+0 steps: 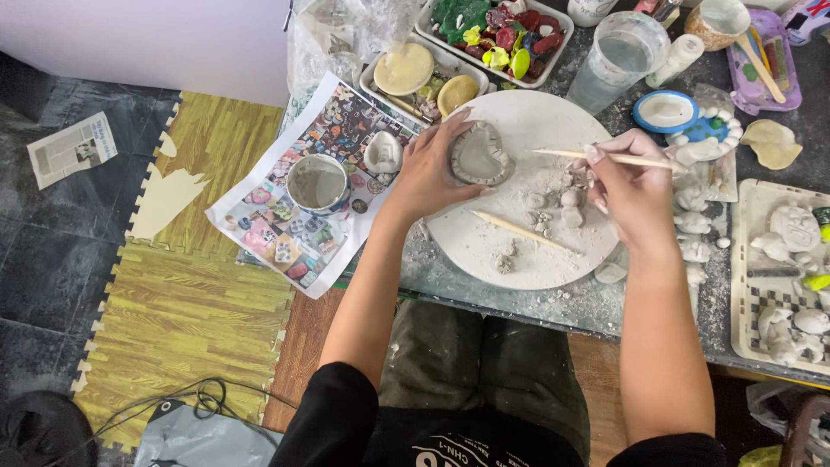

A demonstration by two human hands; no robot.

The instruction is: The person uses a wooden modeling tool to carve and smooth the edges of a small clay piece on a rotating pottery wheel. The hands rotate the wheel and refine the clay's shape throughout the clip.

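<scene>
The left hand [430, 173] cups a heart-shaped clay dish [481, 154] with curled fingers, while the right hand [631, 186] beside it pinches a thin wooden stick [596, 156].

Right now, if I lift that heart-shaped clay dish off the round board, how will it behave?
The clay dish looks grey and unfired, so probably soft and easily dented. Its thin walls might sag or crack. The left hand cups it, and crumbs lie on the board, hinting it sheds bits.

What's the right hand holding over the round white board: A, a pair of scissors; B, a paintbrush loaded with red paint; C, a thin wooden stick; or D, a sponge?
C: the right hand pinches a thin wooden stick pointing toward the heart-shaped clay dish under the left hand.
</scene>
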